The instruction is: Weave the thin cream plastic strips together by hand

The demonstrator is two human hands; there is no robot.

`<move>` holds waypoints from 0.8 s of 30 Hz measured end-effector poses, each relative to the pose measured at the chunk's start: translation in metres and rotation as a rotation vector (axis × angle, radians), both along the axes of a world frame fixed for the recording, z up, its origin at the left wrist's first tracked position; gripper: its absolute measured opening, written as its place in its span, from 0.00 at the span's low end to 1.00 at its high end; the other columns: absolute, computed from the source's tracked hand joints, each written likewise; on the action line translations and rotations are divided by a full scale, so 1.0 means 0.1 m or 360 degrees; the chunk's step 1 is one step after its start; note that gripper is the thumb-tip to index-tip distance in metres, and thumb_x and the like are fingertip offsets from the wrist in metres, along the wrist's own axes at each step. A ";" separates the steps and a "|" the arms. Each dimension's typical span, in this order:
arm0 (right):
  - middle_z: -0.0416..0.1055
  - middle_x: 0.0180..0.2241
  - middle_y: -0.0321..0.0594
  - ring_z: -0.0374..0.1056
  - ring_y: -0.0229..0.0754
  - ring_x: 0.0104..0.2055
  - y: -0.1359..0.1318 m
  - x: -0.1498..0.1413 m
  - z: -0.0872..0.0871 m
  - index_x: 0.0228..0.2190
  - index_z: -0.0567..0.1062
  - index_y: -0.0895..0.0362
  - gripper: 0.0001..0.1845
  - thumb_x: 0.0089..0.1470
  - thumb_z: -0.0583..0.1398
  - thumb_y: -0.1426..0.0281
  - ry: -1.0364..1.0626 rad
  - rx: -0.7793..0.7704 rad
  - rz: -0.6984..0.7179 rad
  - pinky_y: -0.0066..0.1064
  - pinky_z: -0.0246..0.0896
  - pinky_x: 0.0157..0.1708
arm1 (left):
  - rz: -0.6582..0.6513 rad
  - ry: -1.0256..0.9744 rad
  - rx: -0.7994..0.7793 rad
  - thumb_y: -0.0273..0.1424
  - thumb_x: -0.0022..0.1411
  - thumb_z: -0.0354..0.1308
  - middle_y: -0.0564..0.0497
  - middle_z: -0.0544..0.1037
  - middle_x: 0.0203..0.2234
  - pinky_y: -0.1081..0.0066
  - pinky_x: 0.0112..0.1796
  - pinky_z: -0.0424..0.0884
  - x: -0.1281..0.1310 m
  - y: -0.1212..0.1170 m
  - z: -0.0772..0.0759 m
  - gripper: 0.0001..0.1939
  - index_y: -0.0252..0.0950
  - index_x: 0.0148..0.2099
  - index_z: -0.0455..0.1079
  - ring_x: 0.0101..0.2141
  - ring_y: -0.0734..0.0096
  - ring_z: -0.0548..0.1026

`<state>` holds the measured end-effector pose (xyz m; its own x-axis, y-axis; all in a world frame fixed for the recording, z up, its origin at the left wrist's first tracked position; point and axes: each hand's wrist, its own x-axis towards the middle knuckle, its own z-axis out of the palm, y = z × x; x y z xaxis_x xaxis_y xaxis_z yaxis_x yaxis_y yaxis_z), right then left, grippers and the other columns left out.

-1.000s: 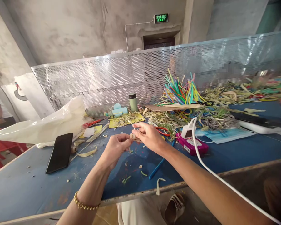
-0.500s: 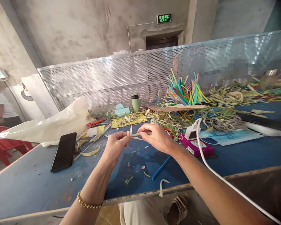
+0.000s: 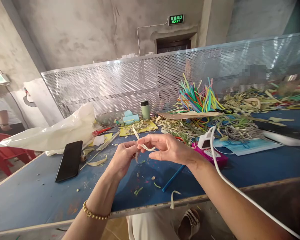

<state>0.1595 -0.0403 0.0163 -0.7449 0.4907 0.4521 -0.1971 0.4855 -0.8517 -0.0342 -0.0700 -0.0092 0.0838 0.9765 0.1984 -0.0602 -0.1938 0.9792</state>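
My left hand (image 3: 123, 158) is closed in a pinch on a pale dried-leaf strip (image 3: 136, 134), above the blue table. One end of the strip points up and away, while another part curves across the fingertips of my right hand. A short tail hangs below the pinch. My right hand (image 3: 168, 148) touches the strip with its fingertips, close against my left fingers. Its thumb stands apart from the other fingers, so it does not grip the strip. The exact spot pinched is hidden by the fingers.
A black phone (image 3: 69, 161) and a plastic bag (image 3: 52, 131) lie left. Beyond my hands are a green bottle (image 3: 145, 110) and colourful pipe cleaners (image 3: 198, 98). A white cable (image 3: 221, 175) runs from a purple power strip (image 3: 216, 158) past my right arm. A blue stick (image 3: 173, 178) lies nearer.
My right hand has moved left to meet my left hand, and its thumb and fingers have parted. The upright strip end now leans left, and the strip bends across the right fingertips.
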 end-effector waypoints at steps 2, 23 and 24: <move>0.75 0.37 0.40 0.70 0.38 0.40 0.01 -0.04 -0.01 0.43 0.79 0.58 0.13 0.56 0.64 0.67 0.0076 0.0050 -0.0235 0.34 0.66 0.45 | 0.0007 0.0015 0.0001 0.34 0.50 0.63 0.55 0.64 0.16 0.71 0.27 0.53 0.01 0.00 0.00 0.13 0.34 0.20 0.67 0.21 0.77 0.57; 0.76 0.28 0.39 0.67 0.36 0.28 0.14 -0.24 -0.18 0.32 0.78 0.60 0.12 0.56 0.61 0.64 0.0047 0.0178 -0.0830 0.28 0.63 0.31 | -0.0008 0.0122 0.0120 0.39 0.54 0.63 0.54 0.65 0.18 0.70 0.28 0.53 0.06 0.00 -0.03 0.17 0.34 0.22 0.67 0.23 0.76 0.57; 0.75 0.27 0.38 0.66 0.35 0.27 0.14 -0.24 -0.18 0.31 0.78 0.61 0.12 0.56 0.61 0.64 0.0034 0.0164 -0.0840 0.27 0.62 0.30 | -0.0003 0.0116 0.0135 0.39 0.54 0.63 0.54 0.64 0.18 0.70 0.28 0.53 0.06 0.01 -0.04 0.17 0.34 0.22 0.67 0.23 0.76 0.57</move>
<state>0.1358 -0.0262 -0.0016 -0.3991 0.7483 0.5298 0.0795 0.6039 -0.7931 -0.0285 -0.0693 -0.0132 0.1030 0.9564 0.2734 0.0102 -0.2759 0.9611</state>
